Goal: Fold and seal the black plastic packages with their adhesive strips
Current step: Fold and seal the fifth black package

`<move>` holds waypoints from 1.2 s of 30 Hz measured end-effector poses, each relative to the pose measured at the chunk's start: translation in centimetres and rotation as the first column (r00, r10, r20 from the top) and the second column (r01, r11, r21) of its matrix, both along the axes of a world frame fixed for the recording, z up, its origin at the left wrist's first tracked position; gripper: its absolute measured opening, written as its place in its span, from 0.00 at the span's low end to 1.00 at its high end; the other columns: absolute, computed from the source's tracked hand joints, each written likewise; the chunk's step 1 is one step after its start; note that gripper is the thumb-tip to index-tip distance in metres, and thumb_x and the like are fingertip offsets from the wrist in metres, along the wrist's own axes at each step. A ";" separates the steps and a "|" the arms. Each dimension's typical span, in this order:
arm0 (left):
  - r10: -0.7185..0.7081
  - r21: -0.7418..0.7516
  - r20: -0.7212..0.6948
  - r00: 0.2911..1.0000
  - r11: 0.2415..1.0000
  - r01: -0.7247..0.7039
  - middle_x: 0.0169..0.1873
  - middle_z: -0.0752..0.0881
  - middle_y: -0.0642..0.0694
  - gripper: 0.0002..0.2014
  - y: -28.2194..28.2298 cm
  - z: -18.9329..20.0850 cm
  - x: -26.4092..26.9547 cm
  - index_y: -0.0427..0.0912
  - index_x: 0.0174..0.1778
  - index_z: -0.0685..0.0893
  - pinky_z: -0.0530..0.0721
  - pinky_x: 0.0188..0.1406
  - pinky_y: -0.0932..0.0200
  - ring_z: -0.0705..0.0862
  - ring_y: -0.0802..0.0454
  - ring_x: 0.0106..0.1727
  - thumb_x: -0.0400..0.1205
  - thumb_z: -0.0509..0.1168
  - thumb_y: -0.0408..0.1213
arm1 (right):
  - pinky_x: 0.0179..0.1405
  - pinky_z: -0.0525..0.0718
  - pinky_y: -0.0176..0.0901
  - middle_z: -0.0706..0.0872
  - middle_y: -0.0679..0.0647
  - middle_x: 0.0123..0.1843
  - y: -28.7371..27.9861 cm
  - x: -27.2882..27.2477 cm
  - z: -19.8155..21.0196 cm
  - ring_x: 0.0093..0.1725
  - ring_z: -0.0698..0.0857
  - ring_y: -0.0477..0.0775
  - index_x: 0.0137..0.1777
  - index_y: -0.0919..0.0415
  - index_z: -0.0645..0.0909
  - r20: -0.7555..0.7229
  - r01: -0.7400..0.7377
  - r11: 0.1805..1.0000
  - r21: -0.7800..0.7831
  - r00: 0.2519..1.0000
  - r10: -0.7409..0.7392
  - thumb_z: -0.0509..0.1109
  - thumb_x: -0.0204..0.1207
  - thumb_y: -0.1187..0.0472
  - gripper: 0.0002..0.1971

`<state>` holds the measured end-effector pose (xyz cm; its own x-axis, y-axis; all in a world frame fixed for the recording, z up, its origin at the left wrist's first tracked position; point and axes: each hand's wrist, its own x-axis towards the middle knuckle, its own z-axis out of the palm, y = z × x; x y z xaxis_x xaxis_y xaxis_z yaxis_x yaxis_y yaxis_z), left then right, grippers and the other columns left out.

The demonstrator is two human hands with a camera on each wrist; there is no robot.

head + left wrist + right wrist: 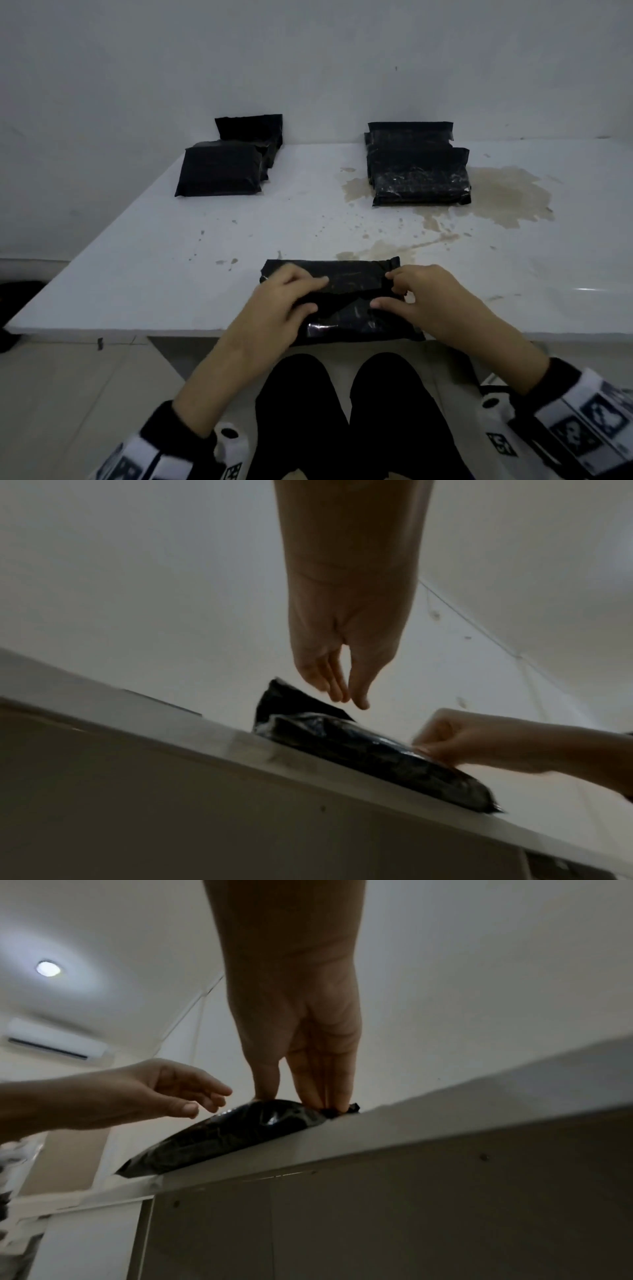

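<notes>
A black plastic package (356, 274) lies at the front edge of the white table (154, 267), straight ahead of me. Its flap is folded over the top. My left hand (318, 294) lies on the left part with relaxed fingers, the index finger stretched across the flap. In the right wrist view the left hand (192, 1099) sits loosely over the package (222, 1137) without gripping it. My right hand (383, 289) pinches the plastic at the right end, fingers (322, 1091) and thumb pressed down on it. The left wrist view shows the package (359, 748) from its side.
Folded black packages (219, 173) lie at the back left by the wall. A stack of black packages (418, 174) sits at the back right on a brown stain (503, 195). My knees are below the table's front edge.
</notes>
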<state>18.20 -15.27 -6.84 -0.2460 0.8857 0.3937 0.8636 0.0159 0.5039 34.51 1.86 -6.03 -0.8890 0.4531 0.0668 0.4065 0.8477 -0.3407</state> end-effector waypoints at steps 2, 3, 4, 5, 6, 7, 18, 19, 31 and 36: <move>0.075 0.063 -0.078 0.994 0.996 -0.070 0.50 0.79 0.57 0.20 -0.2 -0.4 -1.3 0.43 0.60 0.85 0.77 0.57 0.61 0.77 0.63 0.52 0.71 0.70 0.40 | 0.45 0.81 0.54 0.85 0.60 0.43 -0.3 -0.1 -0.4 0.52 0.84 0.60 0.31 0.61 0.71 -0.042 0.033 0.999 0.007 0.999 -0.033 0.69 0.71 0.42 0.23; 0.099 0.042 -0.104 0.990 0.995 -0.095 0.51 0.81 0.56 0.21 -0.3 -0.6 -1.8 0.45 0.59 0.86 0.77 0.57 0.56 0.78 0.61 0.53 0.70 0.69 0.45 | 0.44 0.81 0.53 0.84 0.59 0.41 -0.4 -0.1 -0.4 0.50 0.84 0.60 0.32 0.61 0.72 -0.066 0.043 0.999 0.013 0.997 -0.042 0.71 0.71 0.43 0.21; 0.109 0.025 -0.122 0.987 0.994 -0.106 0.51 0.83 0.55 0.21 -0.3 -0.6 -2.2 0.45 0.57 0.87 0.74 0.59 0.56 0.79 0.60 0.53 0.70 0.68 0.49 | 0.44 0.80 0.51 0.82 0.58 0.40 -0.5 -0.1 -0.4 0.48 0.84 0.59 0.35 0.62 0.74 -0.077 0.051 0.999 0.018 0.996 -0.050 0.71 0.71 0.44 0.21; 0.102 0.018 -0.143 0.984 0.995 -0.101 0.50 0.84 0.55 0.21 -0.4 -0.6 -2.4 0.46 0.55 0.88 0.70 0.60 0.62 0.79 0.60 0.52 0.70 0.67 0.53 | 0.43 0.80 0.50 0.82 0.57 0.40 -0.5 0.0 -0.4 0.46 0.83 0.58 0.39 0.63 0.75 -0.074 0.061 0.998 0.021 0.996 -0.059 0.72 0.71 0.44 0.20; 0.087 0.024 -0.174 0.981 0.996 -0.084 0.49 0.85 0.54 0.22 -0.3 -0.6 -2.5 0.46 0.53 0.89 0.65 0.59 0.68 0.78 0.61 0.51 0.71 0.64 0.56 | 0.43 0.80 0.49 0.82 0.55 0.41 -0.6 0.0 -0.2 0.44 0.82 0.57 0.44 0.62 0.76 -0.075 0.062 0.998 0.024 0.995 -0.060 0.71 0.71 0.45 0.19; 0.070 0.030 -0.210 0.975 0.997 -0.066 0.48 0.85 0.54 0.22 -0.3 -0.4 -2.4 0.45 0.52 0.89 0.61 0.57 0.71 0.77 0.61 0.50 0.72 0.62 0.56 | 0.44 0.80 0.48 0.82 0.54 0.44 -0.8 0.0 0.0 0.45 0.82 0.56 0.49 0.59 0.76 -0.079 0.051 0.998 0.030 0.996 -0.048 0.71 0.72 0.45 0.18; -0.013 0.015 -0.468 0.884 1.000 0.023 0.35 0.88 0.49 0.10 2.2 0.8 -3.2 0.42 0.43 0.91 0.82 0.26 0.60 0.86 0.48 0.32 0.69 0.68 0.34 | 0.24 0.45 0.23 0.83 0.52 0.31 -0.4 -2.2 0.1 0.12 0.73 0.55 0.46 0.54 0.89 -0.044 -0.114 0.835 0.539 0.986 0.163 0.84 0.59 0.59 0.14; -0.010 0.031 -0.463 0.887 0.999 0.028 0.34 0.88 0.48 0.10 2.2 0.8 -3.3 0.41 0.44 0.91 0.84 0.25 0.60 0.86 0.48 0.32 0.69 0.68 0.34 | 0.24 0.45 0.23 0.83 0.52 0.28 -0.3 -2.2 -0.4 0.12 0.74 0.55 0.42 0.55 0.89 -0.059 -0.108 0.823 0.557 0.984 0.169 0.84 0.59 0.59 0.12; 0.103 0.254 -0.455 0.885 0.967 0.018 0.35 0.85 0.43 0.07 0.3 -2.9 -3.2 0.35 0.43 0.89 0.82 0.25 0.56 0.80 0.51 0.36 0.77 0.65 0.29 | 0.24 0.70 0.36 0.81 0.57 0.34 -0.7 -1.5 -4.0 0.29 0.79 0.56 0.47 0.64 0.87 -0.398 -0.034 0.863 0.505 0.878 0.267 0.63 0.71 0.68 0.11; 0.052 0.202 -0.460 0.886 0.978 0.047 0.37 0.83 0.39 0.13 -0.3 -2.8 -4.0 0.32 0.48 0.87 0.72 0.37 0.57 0.74 0.50 0.40 0.78 0.57 0.27 | 0.26 0.78 0.43 0.83 0.59 0.37 -0.3 -1.7 -4.6 0.33 0.79 0.58 0.40 0.67 0.88 -0.505 -0.066 0.909 0.412 0.814 0.288 0.60 0.75 0.63 0.14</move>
